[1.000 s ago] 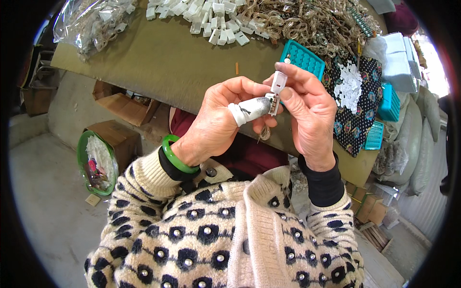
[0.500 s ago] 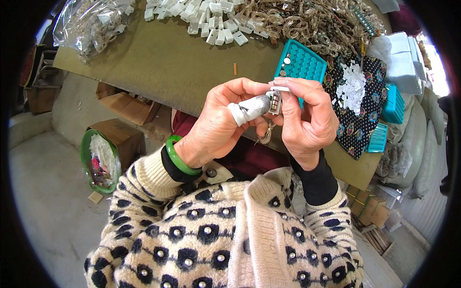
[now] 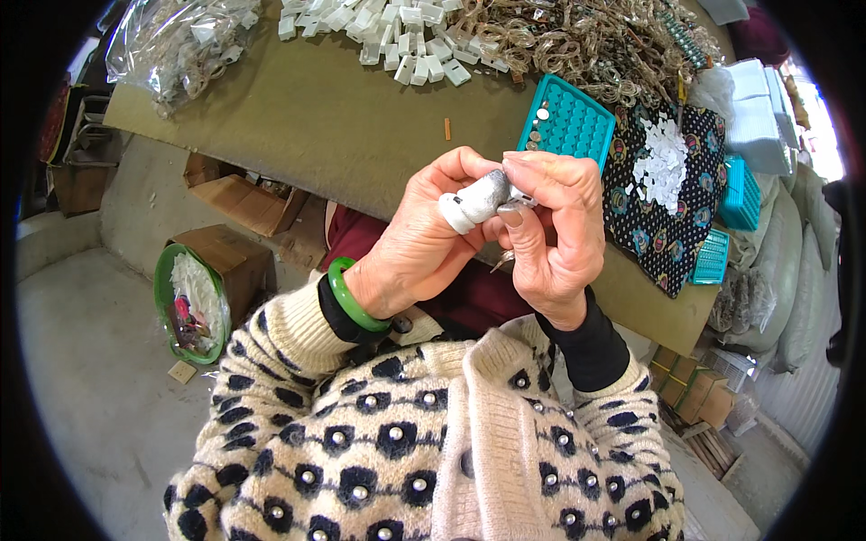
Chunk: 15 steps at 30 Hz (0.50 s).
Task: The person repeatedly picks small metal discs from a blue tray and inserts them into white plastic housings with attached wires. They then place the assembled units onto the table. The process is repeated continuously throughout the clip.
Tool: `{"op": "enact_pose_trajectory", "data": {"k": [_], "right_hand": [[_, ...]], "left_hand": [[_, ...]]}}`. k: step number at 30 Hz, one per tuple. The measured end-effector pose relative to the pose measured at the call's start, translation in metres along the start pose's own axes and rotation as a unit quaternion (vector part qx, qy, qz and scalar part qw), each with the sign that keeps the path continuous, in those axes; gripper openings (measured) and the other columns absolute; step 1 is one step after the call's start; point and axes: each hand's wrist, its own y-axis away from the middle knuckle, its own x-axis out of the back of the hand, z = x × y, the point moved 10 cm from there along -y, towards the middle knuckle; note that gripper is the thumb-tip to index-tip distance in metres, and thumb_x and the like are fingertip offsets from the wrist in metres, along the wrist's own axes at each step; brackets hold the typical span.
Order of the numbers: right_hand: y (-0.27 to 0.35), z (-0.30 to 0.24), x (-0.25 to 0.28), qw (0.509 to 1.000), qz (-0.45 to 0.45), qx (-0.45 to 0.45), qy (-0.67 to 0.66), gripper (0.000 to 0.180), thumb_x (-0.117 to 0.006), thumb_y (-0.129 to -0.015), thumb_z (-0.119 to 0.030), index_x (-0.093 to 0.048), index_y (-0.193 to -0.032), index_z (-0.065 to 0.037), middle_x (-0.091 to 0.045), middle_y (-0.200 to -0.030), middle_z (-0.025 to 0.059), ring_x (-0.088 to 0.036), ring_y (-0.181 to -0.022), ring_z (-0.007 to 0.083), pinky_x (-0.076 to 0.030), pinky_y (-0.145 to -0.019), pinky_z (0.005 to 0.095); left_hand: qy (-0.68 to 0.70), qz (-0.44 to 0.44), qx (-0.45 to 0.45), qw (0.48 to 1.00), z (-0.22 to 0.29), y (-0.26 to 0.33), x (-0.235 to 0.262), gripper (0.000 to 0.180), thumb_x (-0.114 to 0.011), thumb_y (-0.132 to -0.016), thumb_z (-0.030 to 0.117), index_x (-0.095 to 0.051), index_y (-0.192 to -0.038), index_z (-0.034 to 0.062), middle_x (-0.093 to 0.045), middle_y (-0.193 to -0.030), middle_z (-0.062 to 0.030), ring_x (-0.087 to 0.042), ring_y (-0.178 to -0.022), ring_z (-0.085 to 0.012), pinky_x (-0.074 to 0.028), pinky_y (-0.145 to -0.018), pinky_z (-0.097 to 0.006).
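Observation:
My left hand [image 3: 417, 242] and my right hand [image 3: 552, 236] meet above the table's near edge, fingers pinched together on a small metal piece [image 3: 518, 191] mostly hidden between the fingertips. A white and grey cover [image 3: 475, 200] wraps my left thumb. A thin metal ring [image 3: 502, 261] hangs below the hands. A green bangle [image 3: 347, 298] sits on my left wrist. A teal tray [image 3: 568, 119] with small round parts lies just beyond the hands.
The brown table [image 3: 325, 117] carries white plastic pieces [image 3: 397, 27], a heap of metal chain parts [image 3: 577, 41], a clear bag [image 3: 180, 41] and a dark patterned cloth [image 3: 672, 194] with white bits. Cardboard boxes [image 3: 239, 203] and a green basin [image 3: 185, 302] stand on the floor at left.
Both hands have drawn closer together and lower. The small metal piece that stuck up above the fingers is now tucked between the fingertips.

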Motion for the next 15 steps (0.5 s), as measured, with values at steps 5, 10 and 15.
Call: {"op": "enact_pose_trajectory", "data": {"k": [5, 10, 15], "right_hand": [[0.004, -0.007, -0.003, 0.999, 0.023, 0.037, 0.010, 0.023, -0.068, -0.087, -0.005, -0.062, -0.106, 0.007, -0.060, -0.090, 0.0146, -0.058, -0.079, 0.0283, -0.054, -0.074, 0.0407], [0.003, -0.016, -0.003, 0.998, 0.038, 0.038, 0.044, 0.021, -0.068, -0.087, -0.003, -0.061, -0.104, 0.007, -0.059, -0.085, 0.0140, -0.057, -0.074, 0.0292, -0.053, -0.070, 0.0405], [0.010, -0.003, -0.008, 0.997, -0.040, -0.063, 0.011, 0.032, -0.067, -0.088, -0.006, -0.062, -0.119, 0.001, -0.056, -0.108, 0.0175, -0.059, -0.084, 0.0286, -0.051, -0.072, 0.0348]], "left_hand": [[0.037, 0.016, 0.035, 0.999, -0.013, 0.004, 0.002, 0.012, -0.070, -0.090, 0.010, -0.058, -0.094, 0.0110, -0.063, -0.093, 0.0022, -0.063, -0.083, -0.0084, -0.055, -0.070, -0.025], [0.033, 0.036, 0.038, 0.998, -0.014, 0.009, 0.003, 0.010, -0.067, -0.092, 0.012, -0.058, -0.092, 0.0118, -0.063, -0.091, 0.0024, -0.062, -0.081, -0.0078, -0.053, -0.069, -0.023], [0.012, -0.009, 0.024, 1.000, 0.004, 0.006, -0.004, 0.017, -0.067, -0.092, 0.014, -0.059, -0.105, 0.0073, -0.066, -0.095, -0.0042, -0.065, -0.083, -0.0136, -0.057, -0.067, -0.029]]}}
